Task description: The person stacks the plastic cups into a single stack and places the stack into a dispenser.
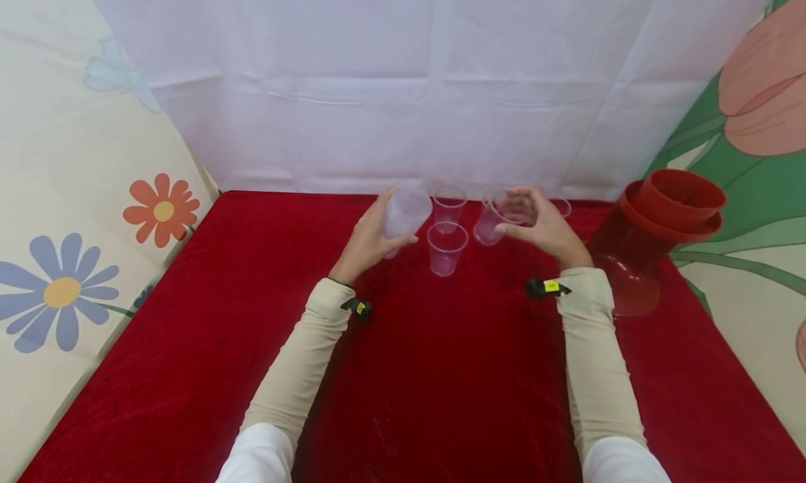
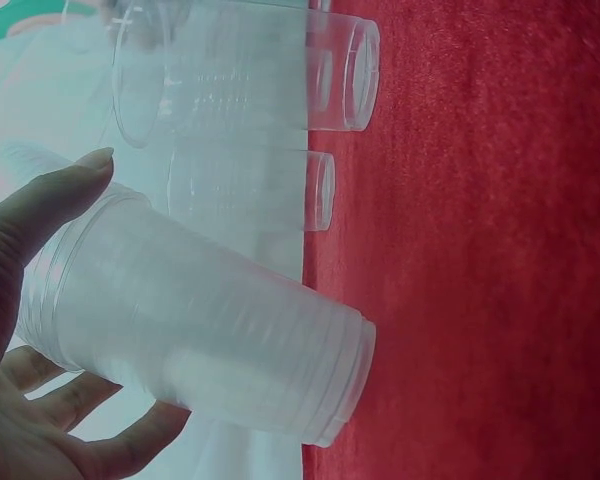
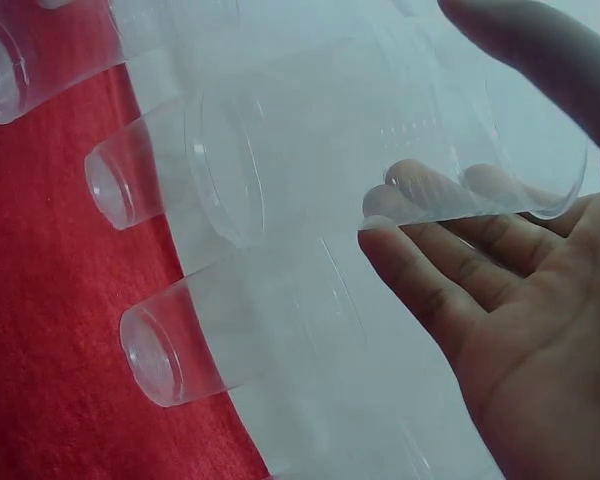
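My left hand grips a stack of nested clear plastic cups, tilted with the rims toward the palm in the left wrist view. Thumb and fingers of my right hand hold a single clear plastic cup by its sides. Between the hands, one clear cup stands upright in front and another clear cup behind it. A third upright cup is just left of the right hand. Behind that hand shows the rim of a further cup, mostly hidden.
A large translucent red vessel with a smaller red cup in its top stands beside the right forearm. Red cloth covers the table. A white cloth hangs along the back edge, with flowered panels at both sides.
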The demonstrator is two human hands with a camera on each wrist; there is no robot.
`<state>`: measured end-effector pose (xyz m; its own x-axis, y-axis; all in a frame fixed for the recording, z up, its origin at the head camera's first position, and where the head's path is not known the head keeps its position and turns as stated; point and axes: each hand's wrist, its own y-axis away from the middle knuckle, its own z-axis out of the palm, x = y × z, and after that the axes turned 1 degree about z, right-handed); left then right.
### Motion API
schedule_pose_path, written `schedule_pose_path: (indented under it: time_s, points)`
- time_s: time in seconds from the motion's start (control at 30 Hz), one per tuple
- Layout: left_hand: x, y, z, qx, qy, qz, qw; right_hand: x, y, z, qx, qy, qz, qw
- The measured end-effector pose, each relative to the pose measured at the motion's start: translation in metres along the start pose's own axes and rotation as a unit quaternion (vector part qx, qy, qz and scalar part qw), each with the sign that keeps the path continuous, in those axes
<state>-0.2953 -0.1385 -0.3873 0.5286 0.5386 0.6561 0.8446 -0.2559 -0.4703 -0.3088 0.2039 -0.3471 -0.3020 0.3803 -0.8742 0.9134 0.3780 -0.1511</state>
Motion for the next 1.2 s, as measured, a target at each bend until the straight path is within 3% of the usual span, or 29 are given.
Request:
schedule_pose_path:
  time_s: [0.57,0.83,1.03,1.2]
  points:
    - [0.005,0.005,-0.006,0.000,-0.004,0.000,1.0000,-0.001,-0.002,0.011,0.044,-0.008,-0.036,0.998]
    - [0.006,0.002,0.000,0.002,0.005,0.007,1.0000,-0.002,0.001,0.007,0.059,-0.031,-0.047,0.997]
    - [0.007,0.002,0.004,-0.001,0.005,0.006,1.0000,-0.005,0.003,0.004,0.072,-0.029,-0.031,0.996]
    - [0.007,0.001,0.001,0.000,-0.002,0.004,1.0000,-0.004,-0.001,0.007,0.093,-0.066,-0.067,0.991]
